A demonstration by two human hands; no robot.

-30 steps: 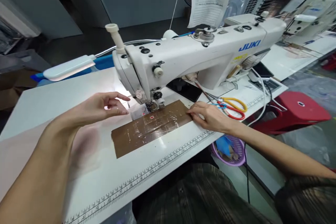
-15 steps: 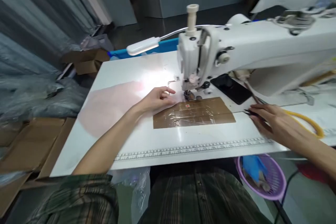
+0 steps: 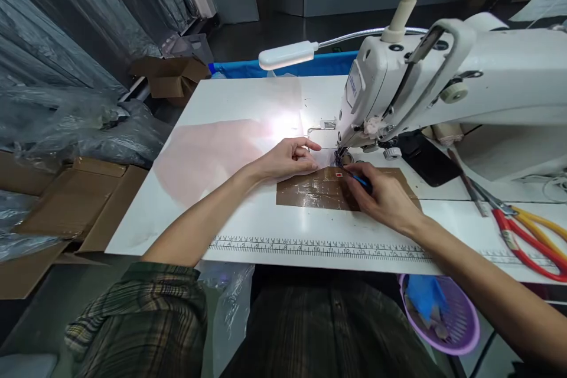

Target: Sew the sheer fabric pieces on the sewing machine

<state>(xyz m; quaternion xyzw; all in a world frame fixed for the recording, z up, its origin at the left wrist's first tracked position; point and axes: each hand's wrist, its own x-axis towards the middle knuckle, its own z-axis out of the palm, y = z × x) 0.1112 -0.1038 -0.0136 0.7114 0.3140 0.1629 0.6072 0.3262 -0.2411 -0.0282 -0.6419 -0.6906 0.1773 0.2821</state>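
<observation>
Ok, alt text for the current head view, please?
At a white sewing machine, a bare left hand rests on sheer pale pink fabric and the right hand holds a small blue tool over a shiny brown rectangular sheet. Behind them, a slim white lamp shines on the white table.

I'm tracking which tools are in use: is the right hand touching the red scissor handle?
Apart: the head view shows white tabletop between the right hand and the red handle.
</observation>
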